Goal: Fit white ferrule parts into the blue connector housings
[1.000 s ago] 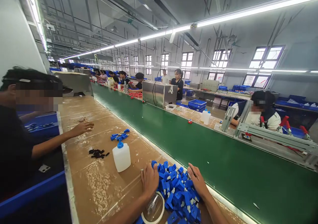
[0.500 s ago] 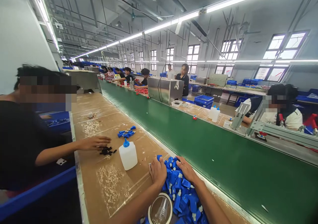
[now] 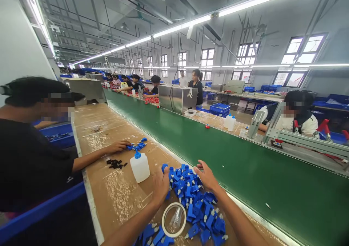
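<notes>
Spreading over brown tabletop (image 3: 122, 127): pile (image 3: 189, 193) of angular, smooth blue plastic parts, pale tips. Flat pale ring (image 3: 172, 235) at pile's near-left, clear plastic (image 3: 176, 217) showing inside. Squarish translucent bottle (image 3: 140, 169), blue cap, left of pile. Pile lies between both grips. Left grip (image 3: 161, 183) at pile's left edge, can't tell if clamped; right grip (image 3: 206, 176) at pile's right edge, fingers apart.

L hand (image 3: 161, 185) & R hand (image 3: 207, 177) apart, R fingers (image 3: 203, 164) sl. bent.

Both forearms (image 3: 231, 207) and fingers (image 3: 205, 169) appear bare, though slightly blurred.
</notes>
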`<state>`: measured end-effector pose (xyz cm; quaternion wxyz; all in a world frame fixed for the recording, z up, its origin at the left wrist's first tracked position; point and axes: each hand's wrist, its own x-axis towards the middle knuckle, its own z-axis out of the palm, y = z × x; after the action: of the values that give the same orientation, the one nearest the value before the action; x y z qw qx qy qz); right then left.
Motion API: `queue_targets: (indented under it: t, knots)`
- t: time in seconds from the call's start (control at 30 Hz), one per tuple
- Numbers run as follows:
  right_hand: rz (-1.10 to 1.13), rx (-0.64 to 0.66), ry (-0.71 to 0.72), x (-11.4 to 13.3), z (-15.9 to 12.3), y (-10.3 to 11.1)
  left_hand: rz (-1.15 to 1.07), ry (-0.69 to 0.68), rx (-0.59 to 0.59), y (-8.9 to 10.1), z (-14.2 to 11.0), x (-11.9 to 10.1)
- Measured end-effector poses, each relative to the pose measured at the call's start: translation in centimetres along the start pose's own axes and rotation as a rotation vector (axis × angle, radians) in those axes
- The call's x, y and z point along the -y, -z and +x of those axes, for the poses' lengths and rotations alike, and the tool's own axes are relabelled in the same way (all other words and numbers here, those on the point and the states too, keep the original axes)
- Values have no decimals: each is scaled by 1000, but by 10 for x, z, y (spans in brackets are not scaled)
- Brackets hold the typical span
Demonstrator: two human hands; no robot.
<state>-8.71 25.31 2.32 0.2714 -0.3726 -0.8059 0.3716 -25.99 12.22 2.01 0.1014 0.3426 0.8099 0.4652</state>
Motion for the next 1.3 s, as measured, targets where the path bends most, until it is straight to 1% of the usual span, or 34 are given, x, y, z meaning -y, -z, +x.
queue_targets:
  t: [0.03,0.1,0.13,0.17,0.2,0.27,0.33,0.4,0.47,0.53,0.63,0.73,0.8,0.9,0.93,1.0,1.07,1.13,1.2,1.3]
  knots:
    - [-12,-19,-3,1,-12,11,-27,-55,44,9,-15,6]
    - [-40,-34,-3,4,-42,35,-65,-184,161,24,-54,22]
    - [-56,-25,-4,6,-58,45,-80,-294,233,28,-76,32]
    - [-73,-8,-6,8,-75,55,-87,-381,290,31,-99,41]
    - [-94,16,-8,11,-92,64,-94,-451,321,31,-120,50]
    - [-139,63,-8,17,-124,78,-89,-641,446,27,-156,59]
    - [-194,91,-10,21,-151,90,-57,-772,573,19,-177,55]
    - [-255,91,-22,26,-173,102,-17,-815,649,10,-186,36]
    - [-314,70,-47,33,-194,117,7,-805,716,2,-192,7]
    - [-357,36,-79,42,-217,133,26,-776,857,-3,-202,-26]
    - [-385,-29,-143,59,-259,154,43,-719,1076,-11,-228,-69]
    - [-394,-135,-235,75,-308,172,-26,-719,1248,-28,-259,-101]
    - [-408,-233,-303,84,-342,184,-135,-644,1401,-46,-279,-117]
    - [-381,-381,-411,88,-392,198,-252,-441,1614,-77,-304,-131]
    - [-357,-410,-437,88,-407,202,-265,-388,1663,-85,-311,-133]
    - [-297,-429,-461,84,-436,205,-290,-307,1716,-97,-320,-135]
    - [-252,-421,-460,78,-458,205,-323,-241,1721,-103,-325,-133]
    - [-227,-430,-469,73,-473,203,-337,-214,1704,-107,-327,-130]
    - [-226,-452,-489,69,-480,199,-327,-211,1688,-111,-328,-128]
    - [-251,-467,-518,62,-481,193,-295,-239,1638,-120,-331,-127]
